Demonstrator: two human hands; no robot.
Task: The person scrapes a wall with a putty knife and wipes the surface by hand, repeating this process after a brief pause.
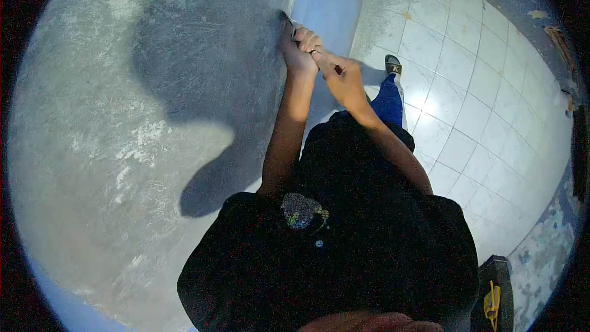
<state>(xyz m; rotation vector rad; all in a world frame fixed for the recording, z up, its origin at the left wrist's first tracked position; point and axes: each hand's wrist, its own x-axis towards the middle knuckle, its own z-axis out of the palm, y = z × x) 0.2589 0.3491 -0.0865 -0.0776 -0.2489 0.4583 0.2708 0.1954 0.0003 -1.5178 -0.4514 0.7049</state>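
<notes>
My left hand (301, 55) is closed close to the grey wall (92, 86). Its fingers are curled round a thin, dark scraper-like tool (286, 18), whose tip points up and left at the wall's edge; most of it is hidden in the grip. Against those fingers presses my right hand (345, 83), its thumb and forefinger pinched together. What lies between them, if anything, I cannot make out. Both forearms reach up from my black shirt (369, 240).
A pale blue painted band (322, 9) runs beside the rough patch. White floor tiles (455, 92) lie at right, with my sandalled foot (393, 64) on them. At lower right stands a dark box-like object (501, 270) with a yellow item (491, 304) on it.
</notes>
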